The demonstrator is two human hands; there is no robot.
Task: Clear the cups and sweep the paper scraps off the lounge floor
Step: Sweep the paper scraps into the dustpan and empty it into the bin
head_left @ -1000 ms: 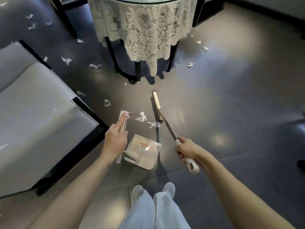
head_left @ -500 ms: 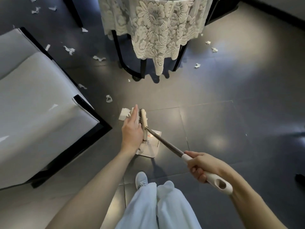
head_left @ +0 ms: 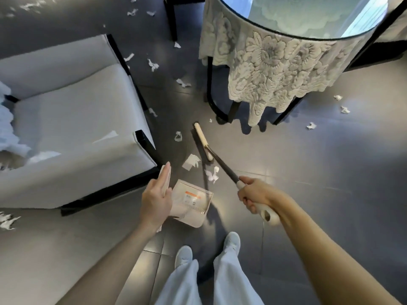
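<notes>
Lying on the dark tiled floor [head_left: 319,194] just beyond the dustpan [head_left: 193,200] are two white paper scraps [head_left: 191,162], a flat squarish one off its far left corner and a crumpled one off its far right, neither inside the pan. The dustpan sits low in front of the person's pale shoes [head_left: 184,255], its mouth turned away from them, with an orange-striped label on its inner face; whether its lip touches the tiles I cannot tell. The left hand [head_left: 155,201] grasps the pan's upright handle on the pan's left side, forefinger laid straight along it. Further out from the dustpan, past those two scraps, the broom [head_left: 203,142] has its pale head down on the floor. Its dark shaft slants back past the pan's right side to the right hand [head_left: 253,192], which is clenched round the white grip. A curled scrap lies just left of the broom head, and many more are strewn well beyond the dustpan. Left of the dustpan stands a white-cushioned armchair [head_left: 77,119] on a black frame, its near corner close to the pan's handle, with paper on its seat. Beyond the dustpan and to its right is a round glass-topped table [head_left: 308,34] draped in a lace cloth [head_left: 275,73], with a few scraps on the floor past its legs.
</notes>
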